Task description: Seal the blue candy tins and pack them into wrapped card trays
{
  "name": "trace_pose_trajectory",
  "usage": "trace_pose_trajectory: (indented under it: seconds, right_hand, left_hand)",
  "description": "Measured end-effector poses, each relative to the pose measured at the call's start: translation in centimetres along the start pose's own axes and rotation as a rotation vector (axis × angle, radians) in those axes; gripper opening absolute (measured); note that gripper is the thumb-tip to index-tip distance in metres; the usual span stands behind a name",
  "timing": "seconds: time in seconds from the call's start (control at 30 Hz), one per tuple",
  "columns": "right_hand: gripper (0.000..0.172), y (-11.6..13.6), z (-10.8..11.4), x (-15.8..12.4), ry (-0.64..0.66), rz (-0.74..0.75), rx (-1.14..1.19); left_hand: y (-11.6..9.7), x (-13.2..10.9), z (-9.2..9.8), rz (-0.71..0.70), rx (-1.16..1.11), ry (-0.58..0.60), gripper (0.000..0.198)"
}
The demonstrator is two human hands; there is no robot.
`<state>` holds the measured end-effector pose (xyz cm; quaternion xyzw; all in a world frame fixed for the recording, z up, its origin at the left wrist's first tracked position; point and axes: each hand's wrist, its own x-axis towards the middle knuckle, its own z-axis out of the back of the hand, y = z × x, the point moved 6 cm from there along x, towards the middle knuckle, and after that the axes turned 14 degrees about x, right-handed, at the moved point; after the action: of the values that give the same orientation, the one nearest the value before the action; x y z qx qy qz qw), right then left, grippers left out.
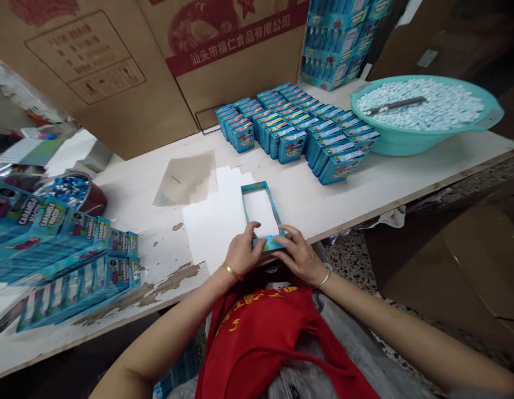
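A shallow open cardboard tray with blue printed walls and a white inside lies at the table's front edge. My left hand holds its near left corner, the thumb on the near wall and the fingers curled over the side. At the near right corner, my right hand pinches the wall between thumb and fingers. Flat white card sheets lie under and left of the tray. Beyond it stand rows of small blue candy boxes, printed "CARAMELO MACIZO".
A turquoise basin of pale candies, with a flat metal tool in it, stands at right. Packed blue boxes are stacked left, near a red bowl of blue wrapped pieces. Large cartons line the back; wrapped stacks stand behind.
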<state>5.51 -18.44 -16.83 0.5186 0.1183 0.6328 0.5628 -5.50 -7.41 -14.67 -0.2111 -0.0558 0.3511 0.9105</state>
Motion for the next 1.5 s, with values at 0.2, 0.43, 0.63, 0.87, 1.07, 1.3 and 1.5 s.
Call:
trace_pose_trajectory:
  seconds: [0.2,0.43,0.63,0.87,1.07,1.3,1.5]
  right_hand:
    - [0.030,-0.2,-0.8,-0.5,0.066,0.127,-0.167]
    - [0.026,0.3,-1.4,0.4,0.147,0.071,-0.148]
    - [0.020,0.8,-1.8,1.4,0.182,0.028,-0.189]
    - [0.034,0.5,-1.2,1.8,0.107,-0.089,0.064]
    - [0.067,-1.7,-1.8,2.0,0.036,-0.335,0.190]
    - [0.073,-5.0,-4.0,3.5,-0.145,-0.411,0.188]
    - [0.071,-6.5,-0.4,5.5,-0.281,-0.400,0.135]
  left_hand:
    - [0.4,-1.4,0.4,-0.025,-0.209,-0.219,0.038]
    - [0.9,-2.0,-0.1,0.101,-0.241,-0.186,0.016]
    - [-3.2,-2.2,1.2,-0.260,0.357,-0.025,0.018]
    - [-2.3,-0.1,0.2,-0.121,0.358,0.261,0.022]
    - [-2.6,1.8,1.4,-0.051,0.342,0.455,0.018]
    - [-3.1,2.2,1.2,-0.085,0.398,0.582,0.023]
    - [-3.2,8.8,9.6,-0.194,0.201,0.100,0.025]
